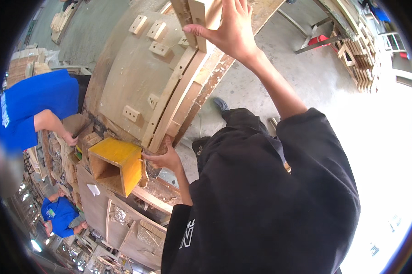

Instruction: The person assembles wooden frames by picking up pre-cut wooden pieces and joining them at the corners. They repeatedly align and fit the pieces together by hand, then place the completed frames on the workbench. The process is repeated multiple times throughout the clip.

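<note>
At the top, my right hand [235,34] is closed around an upright pale wooden piece [199,20], its thumb lying across the near face. Below that, a long wooden rail [181,96] runs along the edge of a worn workbench board [124,77]. My left hand [166,159] is at the rail's lower end, with thumb and index finger spread apart. The index finger points toward a yellow square wooden box [119,160], open at one end. Several small wooden blocks with holes, one a drilled block [132,113], are on the board.
A co-worker in a blue shirt [41,100] stands on the left, one hand near wood pieces beside the yellow box. Another person in blue [60,217] is farther off. Stacked wooden parts [359,64] and a metal-legged table [306,39] are at the upper right.
</note>
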`<state>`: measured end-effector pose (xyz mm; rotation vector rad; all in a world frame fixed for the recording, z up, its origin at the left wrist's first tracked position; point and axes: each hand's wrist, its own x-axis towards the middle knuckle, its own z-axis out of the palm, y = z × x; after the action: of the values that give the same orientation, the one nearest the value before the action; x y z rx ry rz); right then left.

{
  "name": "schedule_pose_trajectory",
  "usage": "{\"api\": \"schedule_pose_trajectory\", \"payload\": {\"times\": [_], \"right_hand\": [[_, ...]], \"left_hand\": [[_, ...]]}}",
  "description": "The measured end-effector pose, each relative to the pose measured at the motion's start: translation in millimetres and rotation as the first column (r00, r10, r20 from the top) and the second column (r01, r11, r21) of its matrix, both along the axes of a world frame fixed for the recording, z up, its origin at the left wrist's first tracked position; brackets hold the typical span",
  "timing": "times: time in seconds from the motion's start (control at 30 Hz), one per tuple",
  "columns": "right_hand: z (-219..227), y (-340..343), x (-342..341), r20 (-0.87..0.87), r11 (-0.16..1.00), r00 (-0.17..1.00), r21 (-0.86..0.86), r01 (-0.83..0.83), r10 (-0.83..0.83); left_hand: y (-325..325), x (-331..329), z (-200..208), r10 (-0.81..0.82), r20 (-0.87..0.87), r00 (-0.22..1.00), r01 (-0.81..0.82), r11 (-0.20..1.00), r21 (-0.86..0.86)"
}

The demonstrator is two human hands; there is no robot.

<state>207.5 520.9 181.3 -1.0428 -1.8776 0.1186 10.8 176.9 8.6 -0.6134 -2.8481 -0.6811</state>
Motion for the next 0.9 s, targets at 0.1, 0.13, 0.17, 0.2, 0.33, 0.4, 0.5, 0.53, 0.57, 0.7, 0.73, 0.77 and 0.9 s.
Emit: {"api": "schedule_pose_trajectory", "payload": {"times": [0.1, 0.13, 0.17, 0.2, 0.33, 0.4, 0.5, 0.53, 0.57, 0.7, 0.73, 0.77, 0.9], "right_hand": [[-8, -8, 38, -0.3, 0.962, 0.939, -0.161, -0.222, 0.167], [-1, -26, 46, -0.422, 0.933, 0.896, -0.249, -0.259, 0.136], [7, -44, 57, -0.539, 0.904, 0.839, -0.319, -0.284, 0.073], [-12, -48, 86, -0.502, 0.901, 0.864, -0.351, -0.254, 0.048], [-17, -92, 142, -0.612, 0.6, 0.715, -0.726, -0.338, -0.339], [-43, -100, 167, -0.379, 0.448, 0.771, -0.883, -0.138, -0.511], [-114, -113, 200, -0.03, 0.263, 0.843, -0.956, 0.133, -0.537], [-132, -115, 198, -0.013, 0.295, 0.809, -0.935, 0.199, -0.588], [-140, -116, 191, -0.001, 0.317, 0.775, -0.913, 0.257, -0.631], [-131, -124, 191, -0.144, 0.344, 0.8, -0.935, 0.082, -0.582], [-123, -123, 187, -0.166, 0.374, 0.819, -0.925, 0.063, -0.549], [-115, -120, 181, -0.194, 0.407, 0.836, -0.913, 0.038, -0.513], [-76, -105, 155, -0.366, 0.541, 0.844, -0.834, -0.11, -0.392]], "left_hand": [[22, 0, 26, -0.438, -0.323, 0.839, 0.457, 0.889, -0.019], [30, 0, 30, -0.512, -0.261, 0.818, 0.527, 0.85, -0.016], [46, 1, 34, -0.633, -0.134, 0.762, 0.635, 0.772, -0.038], [63, 0, 43, -0.732, -0.009, 0.682, 0.731, 0.681, -0.038], [103, 12, 48, -0.821, 0.155, 0.55, 0.835, 0.539, -0.107], [115, 12, 42, -0.796, 0.217, 0.565, 0.825, 0.541, -0.163], [123, 17, 39, -0.789, 0.249, 0.561, 0.828, 0.535, -0.17], [123, 16, 41, -0.816, 0.227, 0.532, 0.847, 0.512, -0.144], [118, 13, 45, -0.835, 0.206, 0.51, 0.86, 0.493, -0.129], [77, 13, 94, -0.783, 0.257, 0.566, 0.811, 0.586, -0.002], [68, 11, 111, -0.756, 0.296, 0.584, 0.795, 0.606, -0.024], [63, 9, 129, -0.726, 0.329, 0.604, 0.778, 0.626, -0.046], [65, -1, 203, -0.629, 0.62, 0.468, 0.692, 0.698, 0.185]]}}
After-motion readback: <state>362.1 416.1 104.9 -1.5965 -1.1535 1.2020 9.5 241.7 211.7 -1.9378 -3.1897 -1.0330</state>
